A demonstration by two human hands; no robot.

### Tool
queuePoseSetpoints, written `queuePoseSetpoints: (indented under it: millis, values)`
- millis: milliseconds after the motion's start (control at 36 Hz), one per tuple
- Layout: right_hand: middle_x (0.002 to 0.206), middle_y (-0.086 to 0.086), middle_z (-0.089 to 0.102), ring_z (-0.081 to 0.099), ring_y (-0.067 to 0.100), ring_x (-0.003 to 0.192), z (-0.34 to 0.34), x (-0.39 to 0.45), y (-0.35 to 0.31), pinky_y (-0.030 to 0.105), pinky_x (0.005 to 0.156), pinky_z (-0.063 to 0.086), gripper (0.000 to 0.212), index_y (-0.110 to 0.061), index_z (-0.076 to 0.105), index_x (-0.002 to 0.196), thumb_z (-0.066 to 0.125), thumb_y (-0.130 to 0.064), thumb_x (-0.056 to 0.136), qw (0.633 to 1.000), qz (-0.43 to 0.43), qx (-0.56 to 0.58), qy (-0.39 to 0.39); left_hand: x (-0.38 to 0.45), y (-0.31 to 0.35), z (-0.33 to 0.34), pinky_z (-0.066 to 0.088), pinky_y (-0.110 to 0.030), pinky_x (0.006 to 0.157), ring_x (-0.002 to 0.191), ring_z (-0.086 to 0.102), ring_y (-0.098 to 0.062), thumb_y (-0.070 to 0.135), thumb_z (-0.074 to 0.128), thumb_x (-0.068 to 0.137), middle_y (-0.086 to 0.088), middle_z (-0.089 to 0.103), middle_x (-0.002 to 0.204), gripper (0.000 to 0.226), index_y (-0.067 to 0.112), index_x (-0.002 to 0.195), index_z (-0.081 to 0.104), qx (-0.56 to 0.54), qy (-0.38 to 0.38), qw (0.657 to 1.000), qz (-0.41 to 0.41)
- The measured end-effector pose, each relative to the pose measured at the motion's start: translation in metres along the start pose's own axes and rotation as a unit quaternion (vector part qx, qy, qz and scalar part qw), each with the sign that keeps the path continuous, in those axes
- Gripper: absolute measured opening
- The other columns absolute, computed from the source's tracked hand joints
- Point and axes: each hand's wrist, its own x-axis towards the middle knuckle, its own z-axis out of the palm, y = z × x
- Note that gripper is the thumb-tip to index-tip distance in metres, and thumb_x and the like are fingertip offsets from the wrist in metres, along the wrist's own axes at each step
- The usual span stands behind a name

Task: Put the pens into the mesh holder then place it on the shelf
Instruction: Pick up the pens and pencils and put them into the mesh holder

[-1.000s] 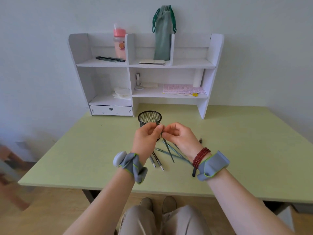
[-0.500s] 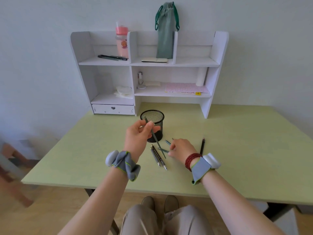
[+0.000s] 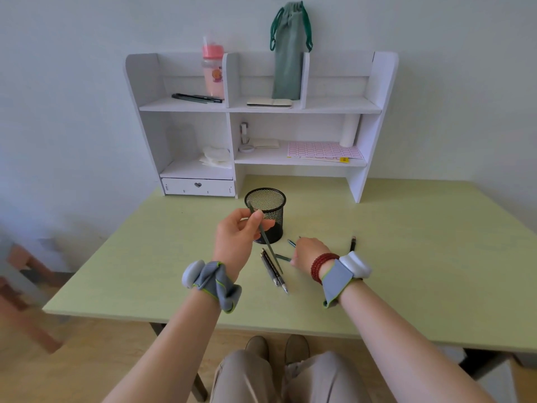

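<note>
A black mesh holder (image 3: 271, 205) stands upright on the green table (image 3: 406, 271), in front of the white shelf unit (image 3: 290, 106). My left hand (image 3: 236, 235) pinches a thin green pen (image 3: 268, 247) just in front of the holder, the pen slanting down to the right. My right hand (image 3: 309, 253) rests low on the table over several green pens (image 3: 283, 258), fingers curled on them; whether it grips one is unclear. Two dark pens (image 3: 273, 270) lie side by side between my hands. Another dark pen (image 3: 353, 244) lies to the right.
The shelf unit holds a pink bottle (image 3: 213, 72), dark pens (image 3: 197, 98), a green pouch (image 3: 289, 53), a flat case (image 3: 269, 103), a sticker sheet (image 3: 324, 151) and a white roll (image 3: 348, 130). Its right upper bay is bare. A small drawer (image 3: 198, 186) sits at bottom left.
My hands have separated: the left hand kept one green pen and lifted it toward the holder, while the right hand dropped to the pens on the table.
</note>
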Motion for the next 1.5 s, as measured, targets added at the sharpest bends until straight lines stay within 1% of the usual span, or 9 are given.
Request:
queuePoseSetpoints:
  millis: [222,361,444,528,833,1139,1306,1389,1500]
  values:
    - [0.112,0.016,0.066,0.061,0.033,0.106,-0.002,-0.005,0.001,0.033,0.085,0.049,0.025,-0.003,0.061,0.104,0.049,-0.021,0.091,1.0,-0.017,0.008,-0.003,-0.002,0.003,-0.001,0.057,-0.023,0.07,0.068,0.071,-0.003,0.02,0.055,0.091,-0.006,0.073,0.079,0.02,0.001,0.098,0.057,0.003,0.001,1.0,-0.007]
    - [0.056,0.004,0.041,0.049,0.028,0.075,-0.015,-0.012,0.007,0.027,0.063,0.039,0.038,-0.014,0.036,0.053,0.047,-0.019,0.09,0.998,-0.033,0.053,0.024,-0.001,0.006,-0.001,0.057,-0.022,0.069,0.067,0.071,-0.003,0.02,0.055,0.091,-0.004,0.073,0.076,0.017,0.003,0.094,0.057,0.006,0.001,1.0,-0.001]
    - [0.077,0.023,0.065,0.06,0.037,0.084,-0.029,-0.022,0.009,0.033,0.07,0.048,0.031,0.001,0.064,0.072,0.049,-0.02,0.089,0.992,-0.06,0.106,0.042,0.0,0.007,-0.002,0.057,-0.019,0.067,0.068,0.071,-0.003,0.022,0.055,0.091,0.004,0.073,0.073,0.019,0.003,0.095,0.057,0.0,-0.001,1.0,-0.002]
    - [0.102,0.022,0.069,0.062,0.034,0.098,-0.037,-0.03,0.012,0.034,0.081,0.049,0.033,0.004,0.067,0.095,0.053,-0.025,0.088,0.978,-0.102,0.165,0.074,0.001,0.008,-0.001,0.058,-0.022,0.07,0.07,0.071,-0.006,0.022,0.056,0.091,0.008,0.074,0.07,0.019,0.003,0.096,0.058,-0.01,-0.003,1.0,-0.007]
    - [0.074,-0.013,0.056,0.051,-0.002,0.067,-0.042,-0.035,0.005,0.01,0.063,0.04,0.021,-0.009,0.064,0.1,0.057,-0.026,0.089,0.907,-0.171,0.363,0.129,-0.002,0.015,0.012,0.057,-0.021,0.055,0.066,0.072,-0.009,0.013,0.059,0.088,0.001,0.073,0.069,0.008,0.011,0.081,0.061,-0.068,-0.001,0.997,-0.021]
    - [0.07,-0.012,0.055,0.051,0.0,0.064,-0.036,-0.032,-0.001,0.015,0.062,0.041,0.011,-0.017,0.059,0.09,0.057,-0.028,0.089,0.889,-0.198,0.389,0.136,-0.008,0.023,0.02,0.061,-0.031,0.067,0.065,0.071,-0.01,0.01,0.06,0.087,-0.006,0.07,0.076,0.01,0.013,0.08,0.065,-0.043,-0.042,0.998,-0.025]
    - [0.071,-0.015,0.056,0.052,-0.002,0.065,-0.033,-0.033,-0.001,0.006,0.057,0.04,0.013,-0.019,0.06,0.09,0.056,-0.031,0.089,0.893,-0.209,0.369,0.152,-0.01,0.028,0.022,0.058,-0.044,0.079,0.084,0.068,-0.031,0.01,0.061,0.086,-0.016,0.068,0.085,0.017,-0.001,0.098,0.064,-0.039,-0.046,0.997,-0.049]
    - [0.074,-0.014,0.058,0.055,0.007,0.073,-0.032,-0.035,0.0,0.016,0.066,0.042,0.016,-0.015,0.064,0.093,0.057,-0.029,0.089,0.889,-0.208,0.375,0.159,-0.01,0.029,0.022,0.057,-0.046,0.08,0.088,0.067,-0.035,0.009,0.061,0.086,-0.022,0.067,0.091,0.023,-0.007,0.102,0.062,-0.034,-0.044,0.997,-0.052]
    - [0.076,-0.011,0.061,0.054,0.002,0.068,-0.033,-0.036,0.005,0.019,0.066,0.044,0.019,-0.013,0.066,0.095,0.056,-0.028,0.09,0.876,-0.195,0.403,0.177,-0.005,0.032,0.02,0.06,-0.037,0.074,0.081,0.069,-0.026,0.008,0.059,0.087,-0.01,0.072,0.081,0.007,0.007,0.084,0.065,-0.029,-0.056,0.998,-0.031]
